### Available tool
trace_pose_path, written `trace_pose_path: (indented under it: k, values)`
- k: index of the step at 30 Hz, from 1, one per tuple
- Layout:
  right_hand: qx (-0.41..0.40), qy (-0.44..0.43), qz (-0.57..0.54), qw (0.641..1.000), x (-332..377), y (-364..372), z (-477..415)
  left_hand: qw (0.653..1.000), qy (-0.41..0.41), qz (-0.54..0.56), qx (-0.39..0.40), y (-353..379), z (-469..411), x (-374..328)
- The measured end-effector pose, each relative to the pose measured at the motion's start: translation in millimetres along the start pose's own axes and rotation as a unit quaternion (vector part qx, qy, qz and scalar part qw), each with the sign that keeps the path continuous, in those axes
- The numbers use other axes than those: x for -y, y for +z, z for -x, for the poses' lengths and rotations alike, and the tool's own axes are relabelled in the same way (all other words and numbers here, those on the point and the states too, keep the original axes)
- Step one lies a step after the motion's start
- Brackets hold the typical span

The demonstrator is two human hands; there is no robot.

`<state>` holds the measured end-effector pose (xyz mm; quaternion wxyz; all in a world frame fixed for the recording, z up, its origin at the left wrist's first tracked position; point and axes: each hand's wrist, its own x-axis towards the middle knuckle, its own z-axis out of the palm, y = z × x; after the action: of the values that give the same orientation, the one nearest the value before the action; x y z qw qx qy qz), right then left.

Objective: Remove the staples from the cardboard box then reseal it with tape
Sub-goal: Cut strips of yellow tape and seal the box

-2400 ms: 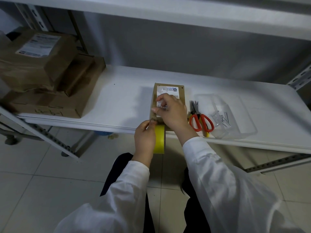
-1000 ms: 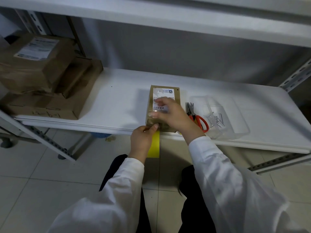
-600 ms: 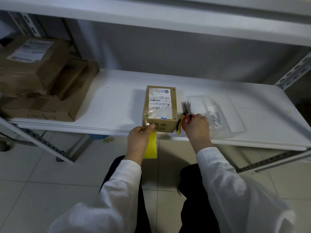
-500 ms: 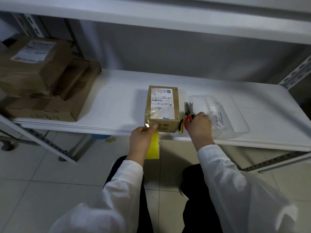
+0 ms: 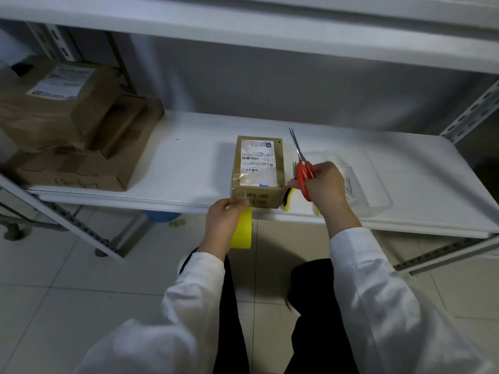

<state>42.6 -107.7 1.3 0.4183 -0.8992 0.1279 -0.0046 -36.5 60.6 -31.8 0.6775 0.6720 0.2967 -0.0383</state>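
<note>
A small brown cardboard box with a white label lies at the front edge of the white shelf. Clear tape runs along its top and down over the near end. My left hand holds the yellow tape roll just below the shelf edge, thumb by the box's near face. My right hand grips the red-handled scissors, lifted to the right of the box with the blades pointing away from me.
Yellow-handled pliers lie on the shelf beside the box. A clear plastic tray holding several staples sits to the right. Stacked brown cartons fill the shelf's left end. Another shelf board hangs overhead.
My right hand left the top of the box, reached right and picked the scissors up off the shelf. My left hand kept the tape roll at the box's near end.
</note>
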Motion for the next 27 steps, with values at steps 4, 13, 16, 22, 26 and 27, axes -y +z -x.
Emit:
trace_pose_path:
  k: [4, 13, 16, 22, 26, 27]
  values:
    - [0.075, -0.046, 0.000, 0.996, 20, -19, 27, 1.000, 0.005, 0.001, 0.010, -2, -1, 2]
    - [0.313, -0.072, 0.195, 0.927, 12, -19, 51, 0.997, 0.059, -0.020, -0.040, -4, 2, 0]
    - [0.339, -0.072, 0.223, 0.911, 15, -22, 57, 0.997, 0.063, -0.013, -0.045, -3, 0, 1]
    - [0.387, -0.094, 0.228, 0.889, 23, -13, 48, 0.998, 0.039, -0.020, -0.039, -3, -5, 3]
    - [0.409, -0.090, 0.200, 0.886, 34, -10, 40, 0.999, 0.029, -0.018, -0.030, -4, -9, 1]
    - [0.400, -0.083, 0.204, 0.890, 36, -9, 37, 0.999, 0.028, -0.015, -0.030, -4, -9, 1]
